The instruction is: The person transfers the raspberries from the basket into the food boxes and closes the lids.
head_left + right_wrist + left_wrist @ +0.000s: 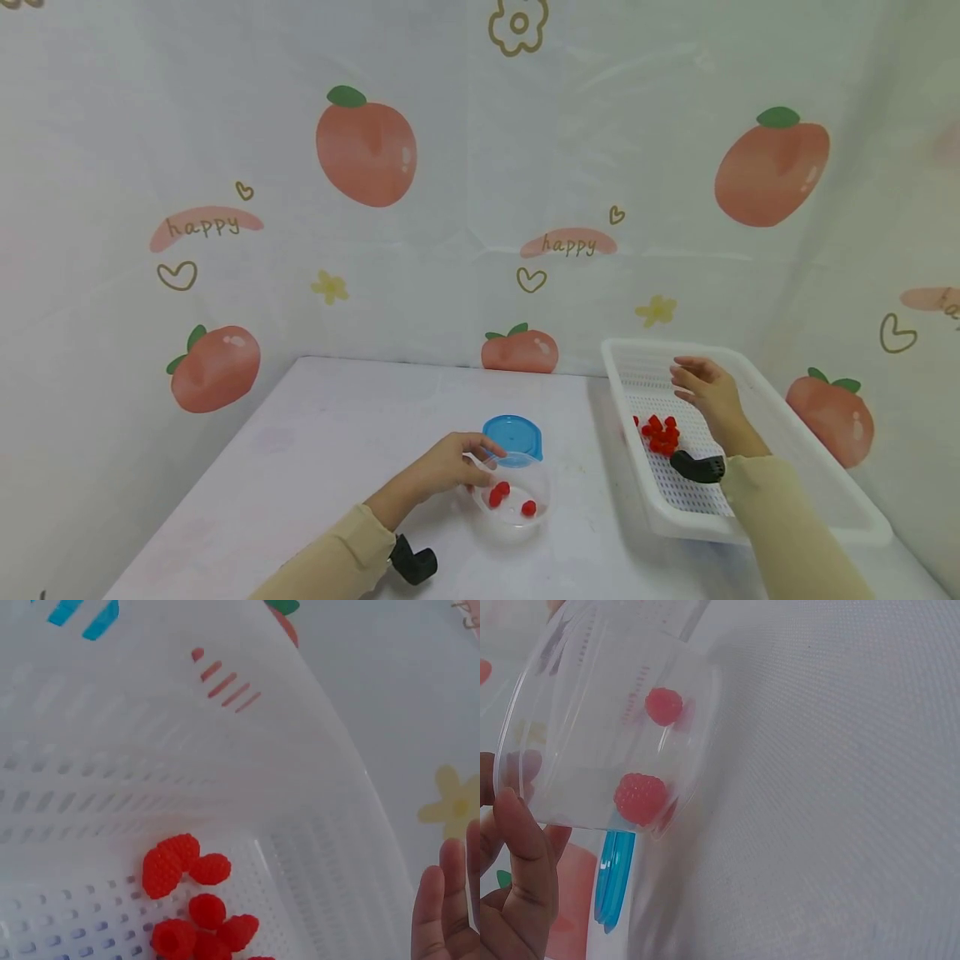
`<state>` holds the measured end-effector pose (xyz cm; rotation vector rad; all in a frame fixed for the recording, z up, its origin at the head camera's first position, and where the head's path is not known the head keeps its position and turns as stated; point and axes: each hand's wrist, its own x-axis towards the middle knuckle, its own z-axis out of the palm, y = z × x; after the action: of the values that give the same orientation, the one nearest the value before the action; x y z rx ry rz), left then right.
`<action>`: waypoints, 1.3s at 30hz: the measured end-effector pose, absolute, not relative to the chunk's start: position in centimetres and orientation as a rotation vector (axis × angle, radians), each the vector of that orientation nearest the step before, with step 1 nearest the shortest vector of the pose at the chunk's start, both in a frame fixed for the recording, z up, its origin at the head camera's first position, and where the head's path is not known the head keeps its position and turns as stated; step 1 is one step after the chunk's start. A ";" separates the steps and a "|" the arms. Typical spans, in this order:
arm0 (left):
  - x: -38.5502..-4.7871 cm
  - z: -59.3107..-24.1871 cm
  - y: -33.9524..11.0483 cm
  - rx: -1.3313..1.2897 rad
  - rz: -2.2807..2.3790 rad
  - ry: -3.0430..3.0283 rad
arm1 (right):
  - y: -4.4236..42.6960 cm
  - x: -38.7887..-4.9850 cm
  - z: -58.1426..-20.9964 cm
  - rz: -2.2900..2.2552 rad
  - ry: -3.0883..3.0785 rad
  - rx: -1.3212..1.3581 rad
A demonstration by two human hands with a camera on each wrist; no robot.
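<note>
In the head view my left hand pinches the rim of a clear round plastic container on the table. A few red raspberries lie inside it; two show clearly through its wall in the left wrist view, one low down. My right hand is held over a white perforated basket, its fingers extended and holding nothing. Below that hand, several raspberries are heaped along the basket's left side. The right wrist view shows this heap on the slotted floor, with fingers at the right edge.
Just behind the container lies a blue lid. The basket's tall rim stands between the two hands. A patterned curtain hangs behind the white table. Black camera mounts sit at the left wrist and right wrist.
</note>
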<state>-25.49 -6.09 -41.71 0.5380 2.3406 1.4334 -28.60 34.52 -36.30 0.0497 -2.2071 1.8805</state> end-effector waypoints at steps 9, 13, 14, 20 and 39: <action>-25.5 -41.7 -6.2 0.558 1.448 2.327 | 35.5 -28.9 -37.0 1.628 -2.483 -0.114; -25.3 -41.5 -6.2 0.559 1.444 2.335 | 35.7 -28.8 -37.2 1.568 -2.590 -0.111; -25.3 -41.4 -6.1 0.557 1.442 2.336 | 35.7 -28.8 -37.2 1.554 -2.615 -0.109; -25.2 -41.3 -6.1 0.553 1.428 2.351 | 35.5 -29.0 -37.7 1.511 -2.735 -0.086; -25.4 -41.7 -6.1 0.556 1.441 2.338 | 36.3 -29.3 -38.4 1.434 -2.989 -0.154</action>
<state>-25.44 -6.11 -41.74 0.5560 2.3381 1.4410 -29.30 36.26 -38.45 -0.1537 -2.9886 1.4344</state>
